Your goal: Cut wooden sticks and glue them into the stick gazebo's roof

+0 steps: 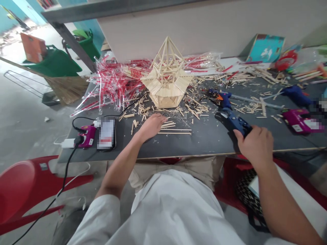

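Observation:
My left hand [152,126] reaches over the table with its fingers stretched out to the right. Its fingertips lie at a clear ruler [180,115] and beside several thin wooden sticks [176,129] laid side by side. Wrapped in my right hand [257,143] is a blue hand cutter [233,120], its head pointing away from me, low over the table. Behind my left hand stands a model [167,92] built of pale wooden sticks, with a pointed open frame on top and sloping slatted panels around it. Short cut sticks [143,109] lie scattered about its base.
Red-and-clear plastic wrappers [114,81] are heaped at the back left. Blue glue guns [223,98] [296,95] lie to the right. A phone [106,133] and a purple power strip [87,136] sit at the left, another purple one [297,121] at the right. Red chairs [22,183] flank me.

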Available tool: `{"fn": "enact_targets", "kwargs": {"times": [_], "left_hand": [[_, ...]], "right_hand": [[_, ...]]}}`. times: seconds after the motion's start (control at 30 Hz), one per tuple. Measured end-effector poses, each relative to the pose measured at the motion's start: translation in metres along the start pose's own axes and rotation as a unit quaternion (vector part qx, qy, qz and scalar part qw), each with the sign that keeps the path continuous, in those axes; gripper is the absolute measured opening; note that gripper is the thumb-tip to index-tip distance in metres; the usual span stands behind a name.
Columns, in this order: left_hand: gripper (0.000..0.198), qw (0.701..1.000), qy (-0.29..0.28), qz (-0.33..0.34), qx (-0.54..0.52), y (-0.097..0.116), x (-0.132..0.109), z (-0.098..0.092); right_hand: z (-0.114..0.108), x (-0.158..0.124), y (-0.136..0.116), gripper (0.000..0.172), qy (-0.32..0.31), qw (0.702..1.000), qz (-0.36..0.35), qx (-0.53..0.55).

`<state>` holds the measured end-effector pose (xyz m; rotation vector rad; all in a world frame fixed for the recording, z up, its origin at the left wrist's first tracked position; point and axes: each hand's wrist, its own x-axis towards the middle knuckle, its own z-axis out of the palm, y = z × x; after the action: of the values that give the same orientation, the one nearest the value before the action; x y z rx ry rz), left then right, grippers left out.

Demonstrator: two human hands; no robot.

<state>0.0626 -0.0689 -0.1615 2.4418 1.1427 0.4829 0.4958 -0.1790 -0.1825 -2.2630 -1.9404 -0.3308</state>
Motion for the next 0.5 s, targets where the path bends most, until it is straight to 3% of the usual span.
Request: {"fn": "enact_targets", "kwargs": {"times": [0.33,0.5], "left_hand": [[0.041,0.998,-0.014,0.020,-0.061,0.004,0.000,-0.001],[0.039,0.993,-0.007,-0.008,-0.114,0.002,0.000,-0.002]], "right_hand": [[0.019,0.005,0.032,0.080,-0.022,1.000,-0.013,-0.005],[0.012,0.011,0.007,0.062,0.023,0.997,-0.045,0.062]]}}
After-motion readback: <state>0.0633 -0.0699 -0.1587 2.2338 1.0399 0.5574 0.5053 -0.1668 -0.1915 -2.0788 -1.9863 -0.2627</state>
